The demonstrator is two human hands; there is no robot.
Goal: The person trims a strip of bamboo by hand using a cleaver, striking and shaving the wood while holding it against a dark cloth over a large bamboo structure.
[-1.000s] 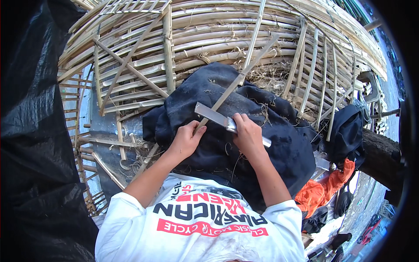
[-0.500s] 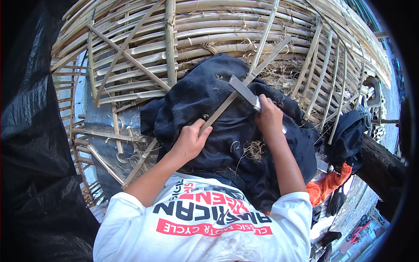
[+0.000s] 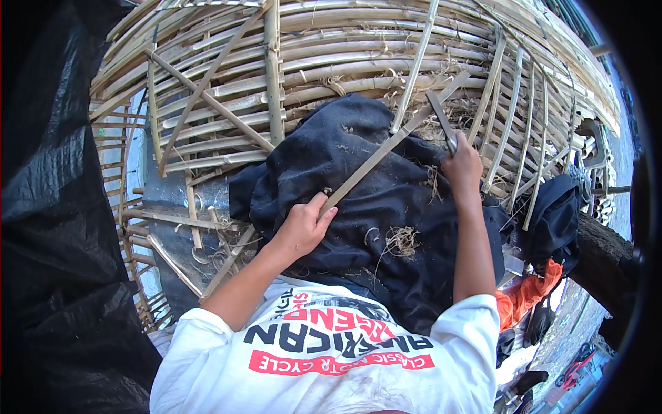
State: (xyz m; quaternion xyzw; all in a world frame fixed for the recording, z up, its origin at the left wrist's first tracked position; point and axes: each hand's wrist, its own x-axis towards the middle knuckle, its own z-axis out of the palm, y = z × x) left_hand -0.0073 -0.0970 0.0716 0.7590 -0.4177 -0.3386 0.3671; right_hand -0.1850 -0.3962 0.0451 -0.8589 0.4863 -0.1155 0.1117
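A long flat bamboo strip (image 3: 386, 146) slants up and to the right across the black cloth (image 3: 296, 145) over my lap. My left hand (image 3: 303, 222) is closed round its near end, thumb along the side. My right hand (image 3: 461, 165) grips a knife (image 3: 442, 114), its broad dark blade pointing away and to the left. The blade stands just right of the strip's far part, apart from it. Most of the knife's handle is hidden in my fist. Curled shavings (image 3: 401, 241) lie on the cloth between my forearms.
Ahead spreads a slatted bamboo platform (image 3: 331, 65) with loose strips leaning across it. A black tarp (image 3: 55, 207) hangs at the left. To the right are an orange cloth (image 3: 527, 293), a dark bundle (image 3: 552, 210) and a thick log (image 3: 603, 252).
My right hand has moved away and to the right with the knife, so the blade no longer crosses the strip. My left hand keeps its hold, nearly unmoved.
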